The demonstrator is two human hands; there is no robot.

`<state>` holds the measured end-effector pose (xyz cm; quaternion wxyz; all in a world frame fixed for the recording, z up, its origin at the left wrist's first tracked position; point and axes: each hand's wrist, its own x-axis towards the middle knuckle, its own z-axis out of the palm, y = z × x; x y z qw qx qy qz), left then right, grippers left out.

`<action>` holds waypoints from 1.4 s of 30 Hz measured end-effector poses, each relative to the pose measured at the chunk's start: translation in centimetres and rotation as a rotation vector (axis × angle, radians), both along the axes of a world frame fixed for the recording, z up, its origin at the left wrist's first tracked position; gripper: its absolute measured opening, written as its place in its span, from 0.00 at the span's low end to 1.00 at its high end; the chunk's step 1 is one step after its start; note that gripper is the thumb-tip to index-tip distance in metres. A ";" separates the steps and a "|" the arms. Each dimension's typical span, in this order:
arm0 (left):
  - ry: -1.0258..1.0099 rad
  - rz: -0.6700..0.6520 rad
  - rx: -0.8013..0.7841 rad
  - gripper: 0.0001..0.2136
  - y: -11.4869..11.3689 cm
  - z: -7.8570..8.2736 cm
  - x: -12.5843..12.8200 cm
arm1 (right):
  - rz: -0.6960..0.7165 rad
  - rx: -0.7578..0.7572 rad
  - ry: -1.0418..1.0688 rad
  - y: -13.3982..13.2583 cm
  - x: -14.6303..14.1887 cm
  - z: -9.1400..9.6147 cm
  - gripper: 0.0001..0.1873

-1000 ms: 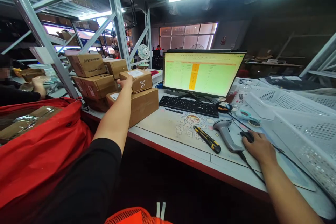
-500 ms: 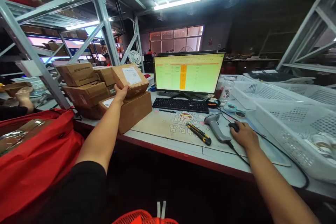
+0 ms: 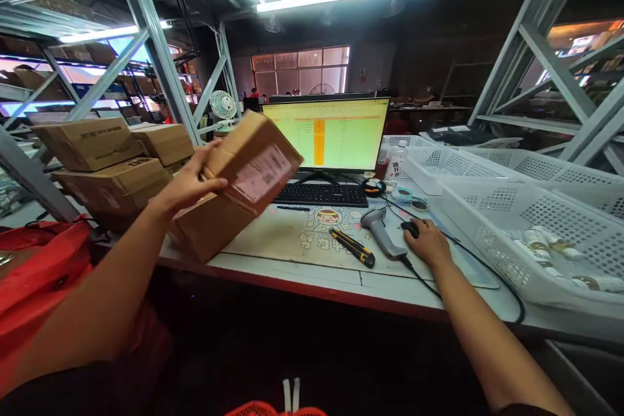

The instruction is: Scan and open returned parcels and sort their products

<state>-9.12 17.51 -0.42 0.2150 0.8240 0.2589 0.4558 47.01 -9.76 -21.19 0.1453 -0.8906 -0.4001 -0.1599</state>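
Note:
My left hand [image 3: 188,182] grips a small cardboard box [image 3: 258,159] with a white label, held tilted in the air above a larger box [image 3: 209,227] on the desk. Palm down, my right hand [image 3: 426,242] rests on a black computer mouse [image 3: 411,227], fingers curved over it. A grey barcode scanner [image 3: 383,234] lies just left of that hand, and a yellow-and-black utility knife [image 3: 351,247] lies left of the scanner. Behind them stand a black keyboard [image 3: 322,195] and a monitor [image 3: 331,133] showing a spreadsheet.
More cardboard boxes [image 3: 104,162] are stacked at the left beside a grey steel rack post [image 3: 156,58]. A red bag [image 3: 39,266] sits at the lower left. White perforated baskets [image 3: 511,221] fill the desk's right side. Tape rolls [image 3: 403,194] lie near the keyboard.
My left hand has lifted the small labelled box off the stack and brought it towards me and to the right, tilting it. My right hand stays on the mouse. The view turned right.

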 end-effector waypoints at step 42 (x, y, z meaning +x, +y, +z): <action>-0.345 -0.310 -0.332 0.59 -0.7 -23.1 10.5 | -0.058 -0.198 0.161 1.6 -15.6 10.2 0.31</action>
